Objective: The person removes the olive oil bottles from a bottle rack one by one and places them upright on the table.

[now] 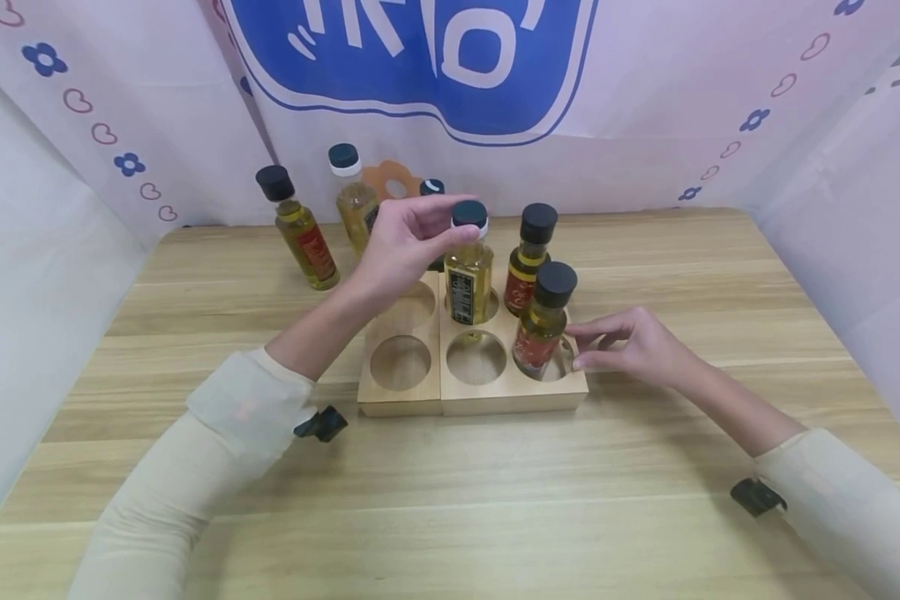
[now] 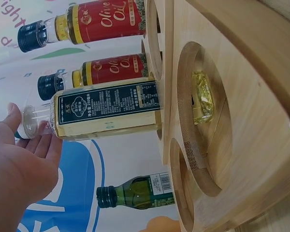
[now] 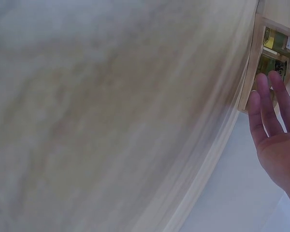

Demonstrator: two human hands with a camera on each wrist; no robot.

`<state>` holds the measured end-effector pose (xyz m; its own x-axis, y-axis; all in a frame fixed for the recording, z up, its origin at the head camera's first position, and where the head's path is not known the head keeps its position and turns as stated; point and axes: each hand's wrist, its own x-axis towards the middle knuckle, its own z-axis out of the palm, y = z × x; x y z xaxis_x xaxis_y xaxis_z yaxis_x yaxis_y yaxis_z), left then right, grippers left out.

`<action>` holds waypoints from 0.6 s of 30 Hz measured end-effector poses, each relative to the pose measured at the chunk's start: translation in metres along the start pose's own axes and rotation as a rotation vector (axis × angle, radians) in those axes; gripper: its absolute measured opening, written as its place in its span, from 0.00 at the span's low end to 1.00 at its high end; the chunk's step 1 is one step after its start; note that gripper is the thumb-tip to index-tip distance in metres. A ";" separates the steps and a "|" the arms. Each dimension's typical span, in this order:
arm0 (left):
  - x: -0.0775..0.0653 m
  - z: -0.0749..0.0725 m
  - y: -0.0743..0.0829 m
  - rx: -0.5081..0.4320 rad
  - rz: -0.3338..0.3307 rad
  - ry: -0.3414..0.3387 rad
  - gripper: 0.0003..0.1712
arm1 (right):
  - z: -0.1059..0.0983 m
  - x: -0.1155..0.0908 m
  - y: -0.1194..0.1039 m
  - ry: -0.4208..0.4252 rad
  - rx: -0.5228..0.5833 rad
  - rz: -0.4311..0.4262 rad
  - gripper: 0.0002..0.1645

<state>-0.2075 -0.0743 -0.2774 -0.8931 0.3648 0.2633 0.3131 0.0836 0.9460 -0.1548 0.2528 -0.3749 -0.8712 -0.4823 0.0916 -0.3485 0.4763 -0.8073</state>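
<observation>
Pinching the pale oil bottle [image 1: 468, 283] at its dark green cap, my left grip [image 1: 407, 239] has thumb and fingers curled round the top, and I hold it upright at the far middle hole of the wooden holder [image 1: 513, 403]; I cannot tell whether its base meets the bottom. My right grip [image 1: 636, 344] holds nothing, its fingers loosely extended and parted from the thumb at the holder's right end, just beside the near red-labelled bottle [image 1: 540, 337]; whether they touch the wood I cannot tell. That bottle stands in the near right hole, the far red-labelled bottle [image 1: 522, 283] in the far right one. On the table [image 1: 450, 517], far and left, stand the left red-labelled bottle [image 1: 311, 242] and the second pale bottle [image 1: 356, 208]. A green glass bottle [image 2: 139, 192] shows beyond the holder.
</observation>
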 end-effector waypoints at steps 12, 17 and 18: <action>0.001 0.003 0.000 0.055 0.024 0.050 0.19 | -0.001 0.000 -0.001 -0.004 -0.007 0.005 0.23; 0.001 0.005 0.001 0.051 0.022 0.075 0.19 | -0.001 0.000 -0.003 -0.006 -0.007 0.003 0.23; 0.001 0.005 0.001 0.049 0.021 0.079 0.19 | -0.001 0.000 -0.003 -0.006 -0.008 0.003 0.23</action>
<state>-0.2069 -0.0691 -0.2771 -0.9082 0.2932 0.2988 0.3457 0.1227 0.9303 -0.1538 0.2523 -0.3722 -0.8702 -0.4852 0.0851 -0.3484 0.4840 -0.8027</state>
